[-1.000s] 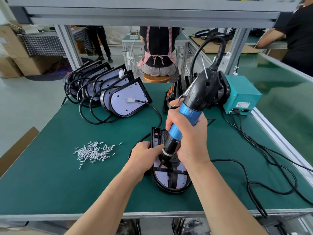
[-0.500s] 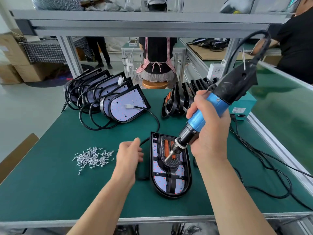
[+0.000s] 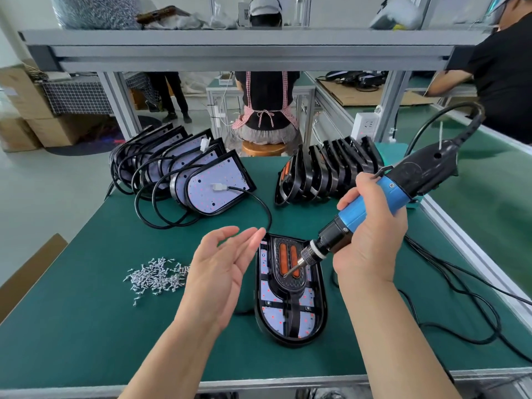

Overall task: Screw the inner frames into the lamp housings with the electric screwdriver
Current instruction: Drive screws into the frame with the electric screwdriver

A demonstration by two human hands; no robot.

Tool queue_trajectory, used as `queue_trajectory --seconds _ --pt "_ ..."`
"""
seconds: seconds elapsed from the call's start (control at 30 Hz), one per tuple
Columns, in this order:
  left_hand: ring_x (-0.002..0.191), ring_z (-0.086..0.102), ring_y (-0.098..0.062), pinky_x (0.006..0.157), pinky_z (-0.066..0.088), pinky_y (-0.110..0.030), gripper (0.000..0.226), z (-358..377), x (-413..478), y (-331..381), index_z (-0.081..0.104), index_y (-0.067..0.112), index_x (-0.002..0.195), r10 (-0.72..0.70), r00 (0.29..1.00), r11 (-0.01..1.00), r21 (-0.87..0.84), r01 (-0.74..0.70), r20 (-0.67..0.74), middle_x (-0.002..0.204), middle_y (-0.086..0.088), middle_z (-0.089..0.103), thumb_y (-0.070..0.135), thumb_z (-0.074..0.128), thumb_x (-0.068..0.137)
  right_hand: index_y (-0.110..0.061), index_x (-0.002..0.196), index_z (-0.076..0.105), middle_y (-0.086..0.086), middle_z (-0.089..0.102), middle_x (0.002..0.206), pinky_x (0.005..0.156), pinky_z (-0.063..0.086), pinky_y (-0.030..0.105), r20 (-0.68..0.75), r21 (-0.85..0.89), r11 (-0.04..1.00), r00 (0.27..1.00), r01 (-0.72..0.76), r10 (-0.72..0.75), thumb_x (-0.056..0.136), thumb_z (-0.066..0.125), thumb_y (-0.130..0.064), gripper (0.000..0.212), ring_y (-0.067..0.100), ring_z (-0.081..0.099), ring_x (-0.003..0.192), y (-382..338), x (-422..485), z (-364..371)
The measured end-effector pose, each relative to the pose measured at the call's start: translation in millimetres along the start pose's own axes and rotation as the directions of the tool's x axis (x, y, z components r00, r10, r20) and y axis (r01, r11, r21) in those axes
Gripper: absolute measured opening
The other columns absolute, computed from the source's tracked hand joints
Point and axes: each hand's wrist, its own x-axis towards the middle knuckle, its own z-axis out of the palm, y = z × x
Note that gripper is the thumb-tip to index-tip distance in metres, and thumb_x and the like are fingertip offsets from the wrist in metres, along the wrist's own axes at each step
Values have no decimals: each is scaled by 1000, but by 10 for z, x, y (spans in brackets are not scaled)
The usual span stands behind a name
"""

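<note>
A black lamp housing (image 3: 290, 315) with its black inner frame and two orange strips lies flat on the green mat near the front edge. My right hand (image 3: 371, 240) grips the blue and black electric screwdriver (image 3: 374, 205), held tilted, its bit tip hovering just above the orange strips. My left hand (image 3: 218, 272) floats open, palm turned up, left of the housing and touching nothing. A pile of small silver screws (image 3: 155, 277) lies on the mat to the left.
A row of lamp housings with coiled black cables (image 3: 184, 174) leans at the back left. A row of black inner frames (image 3: 325, 171) stands at the back right. Screwdriver cables (image 3: 460, 312) trail across the mat on the right. Other people work behind.
My right hand lifted the screwdriver off the housing and tilted it to the right. My left hand let go of the housing's left side and rose, opening palm up.
</note>
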Motion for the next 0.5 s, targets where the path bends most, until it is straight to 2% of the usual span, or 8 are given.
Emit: queue_trajectory --seconds 0.1,0.17,0.23,0.3,0.4,0.5 --pt "111 70 -39 92 60 -37 19 53 -23 15 52 -8 119 -57 998 998 -15 57 18 117 -37 65 3 41 107 -19 87 56 -1 54 65 56 46 20 -23 12 1000 1000 7 -7 79 72 -20 18 14 51 58 -31 31 -16" --pt "113 68 -42 98 57 -45 25 55 -23 52 52 -9 125 -128 991 989 -69 131 45 120 -39 63 -4 41 103 -19 87 57 -2 55 65 56 47 20 -40 17 1000 999 11 -10 79 73 -20 18 14 52 58 -55 47 -23" --pt "113 67 -45 98 57 -47 36 50 -19 77 50 -13 126 -161 984 982 -85 168 82 120 -41 62 -17 34 94 -19 88 57 -2 55 66 57 47 20 -48 22 1000 999 10 -9 79 73 -21 18 14 52 59 -82 66 -26" --pt "113 67 -45 95 58 -44 42 60 -28 64 49 -15 125 -160 980 985 -51 167 119 116 -40 65 -23 27 91 -19 88 57 -1 56 69 58 48 22 -49 20 999 998 43 -42 80 72 -21 17 16 53 62 -116 84 -58" --pt "113 68 -44 95 57 -40 39 71 -52 0 48 -13 124 -156 974 988 29 153 164 114 -37 67 -24 26 94 -22 86 57 -2 61 73 63 51 27 62 -143 967 977 211 -204 91 67 -23 12 17 58 66 -166 82 -107" --pt "112 69 -40 90 59 -31 31 66 -66 -56 49 -10 120 -168 967 980 136 143 194 113 -35 68 -22 31 98 -25 86 53 -7 62 72 64 52 27 76 -128 966 974 223 -214 90 68 -25 15 15 59 66 -230 99 -83"
